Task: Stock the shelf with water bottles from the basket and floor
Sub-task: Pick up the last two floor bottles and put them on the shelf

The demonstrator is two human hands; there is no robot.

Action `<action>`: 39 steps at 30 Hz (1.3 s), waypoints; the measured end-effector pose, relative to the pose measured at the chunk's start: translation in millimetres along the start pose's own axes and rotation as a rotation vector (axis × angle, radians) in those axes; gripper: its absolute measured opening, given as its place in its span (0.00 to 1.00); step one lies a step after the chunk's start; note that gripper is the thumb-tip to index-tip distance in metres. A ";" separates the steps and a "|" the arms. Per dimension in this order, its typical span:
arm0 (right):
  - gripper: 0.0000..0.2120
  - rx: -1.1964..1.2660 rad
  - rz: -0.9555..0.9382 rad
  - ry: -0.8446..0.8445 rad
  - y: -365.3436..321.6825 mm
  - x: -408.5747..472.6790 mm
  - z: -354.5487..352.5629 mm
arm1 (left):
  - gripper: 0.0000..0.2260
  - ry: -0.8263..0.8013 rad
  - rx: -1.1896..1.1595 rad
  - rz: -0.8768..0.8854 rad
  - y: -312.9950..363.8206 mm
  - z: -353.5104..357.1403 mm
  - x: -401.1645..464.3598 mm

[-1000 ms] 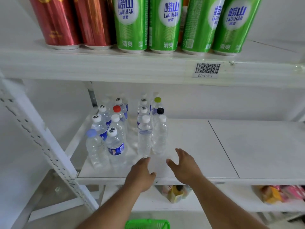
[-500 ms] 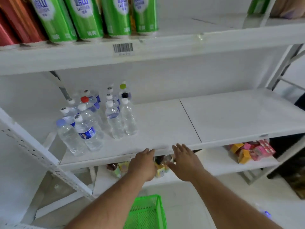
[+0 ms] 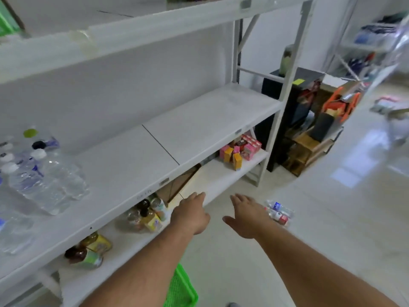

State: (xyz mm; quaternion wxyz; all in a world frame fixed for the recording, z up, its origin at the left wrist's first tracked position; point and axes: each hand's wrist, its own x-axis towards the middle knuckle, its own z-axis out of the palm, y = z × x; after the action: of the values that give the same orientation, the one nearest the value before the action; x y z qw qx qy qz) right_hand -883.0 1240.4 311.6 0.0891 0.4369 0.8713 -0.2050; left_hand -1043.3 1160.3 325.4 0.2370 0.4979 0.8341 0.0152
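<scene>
Both hands reach forward and down in front of the shelf (image 3: 124, 173), and neither holds anything. The left hand (image 3: 192, 214) has its fingers (image 3: 198, 197) loosely extended, slightly bent, hanging in the air just off the front edge of the lower shelf board (image 3: 212, 176); whether the fingertips brush that edge cannot be told. The right hand (image 3: 246, 217) is spread flat, palm down, fingers (image 3: 238, 199) straight and a little apart, thumb out to the side, over the pale floor (image 3: 332, 218). Two small water bottles on the floor (image 3: 279, 212) lie on their sides just beyond and to the right of the right hand, close to its knuckles but apart from the fingers. A cluster of water bottles on the shelf (image 3: 44, 180) stands at the far left of the middle board, well apart from both hands. The green basket (image 3: 180, 291) sits low between the forearms, only its corner showing. Jars and cans (image 3: 146, 214) stand on the lower board just left of the left hand, and small coloured boxes (image 3: 240, 151) sit further along it
</scene>
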 end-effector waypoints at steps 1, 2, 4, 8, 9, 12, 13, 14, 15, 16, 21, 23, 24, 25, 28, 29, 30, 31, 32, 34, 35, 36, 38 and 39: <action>0.38 0.009 0.030 0.001 7.8 -8.3 1.3 | 0.31 -0.014 0.004 0.023 7.5 2.8 0.3; 0.38 0.008 0.064 0.001 16.5 -18.7 2.1 | 0.31 -0.027 0.004 0.054 16.4 6.8 0.4; 0.38 -0.003 0.123 -0.001 31.6 -36.1 2.9 | 0.30 -0.049 0.006 0.106 31.3 15.9 0.3; 0.35 0.011 0.234 0.005 60.4 -67.5 7.1 | 0.31 -0.102 -0.006 0.171 59.9 38.1 -5.3; 0.35 0.015 0.255 0.010 66.7 -74.5 7.3 | 0.31 -0.108 -0.006 0.185 67.5 42.5 -6.3; 0.36 0.050 0.310 0.027 89.1 -92.0 6.4 | 0.31 -0.123 -0.001 0.232 93.9 49.6 -9.1; 0.36 0.063 0.325 0.038 97.6 -96.3 5.4 | 0.31 -0.127 -0.001 0.249 103.6 51.6 -8.9; 0.36 0.072 0.339 0.049 106.4 -100.0 4.1 | 0.31 -0.132 0.003 0.263 113.9 53.5 -8.6; 0.37 0.080 0.356 0.057 115.6 -103.2 2.7 | 0.31 -0.136 0.008 0.275 125.0 55.6 -7.5; 0.37 0.088 0.371 0.063 125.3 -106.1 1.1 | 0.31 -0.136 0.012 0.286 136.7 57.8 -5.7; 0.38 0.148 0.428 0.068 186.6 -112.7 -8.7 | 0.31 -0.149 0.021 0.324 201.9 72.4 8.9; 0.38 0.172 0.446 0.071 216.4 -112.8 -16.4 | 0.31 -0.158 0.019 0.334 230.4 79.1 17.9; 0.38 0.180 0.451 0.076 231.5 -112.5 -21.1 | 0.30 -0.158 0.017 0.336 245.6 82.5 23.1; 0.37 0.184 0.454 0.080 246.4 -112.0 -26.2 | 0.30 -0.159 0.010 0.334 260.9 86.2 28.3; 0.35 0.184 0.451 0.087 289.4 -109.6 -42.4 | 0.30 -0.168 -0.017 0.322 304.6 98.1 41.5; 0.35 0.186 0.451 0.083 301.7 -109.0 -47.4 | 0.30 -0.174 -0.027 0.316 317.0 102.1 44.8; 0.35 0.186 0.448 0.077 313.4 -108.1 -51.8 | 0.30 -0.179 -0.039 0.309 327.7 106.4 48.0; 0.35 0.187 0.445 0.070 324.3 -106.6 -56.0 | 0.30 -0.187 -0.052 0.300 336.8 110.4 51.5; 0.35 0.188 0.445 0.062 334.6 -104.6 -59.4 | 0.30 -0.195 -0.063 0.291 344.6 113.9 54.9; 0.36 0.182 0.450 0.046 352.8 -98.8 -65.3 | 0.31 -0.212 -0.069 0.278 357.3 118.9 63.6; 0.36 0.180 0.450 0.038 360.1 -95.1 -67.7 | 0.31 -0.220 -0.065 0.274 362.2 120.1 68.3; 0.36 0.181 0.449 0.030 366.5 -90.4 -69.8 | 0.31 -0.222 -0.060 0.271 366.7 120.8 73.8; 0.34 0.186 0.443 0.016 377.2 -78.1 -74.9 | 0.29 -0.214 -0.057 0.268 374.8 120.3 87.3; 0.33 0.189 0.440 0.015 381.8 -70.4 -77.6 | 0.29 -0.212 -0.060 0.261 378.1 120.0 95.5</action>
State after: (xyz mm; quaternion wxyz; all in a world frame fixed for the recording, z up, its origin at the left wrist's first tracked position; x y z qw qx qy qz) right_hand -534.1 1427.1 298.3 0.0839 0.6241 0.7328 -0.2579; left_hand -720.1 1405.4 281.4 0.3346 0.5934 0.7319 0.0179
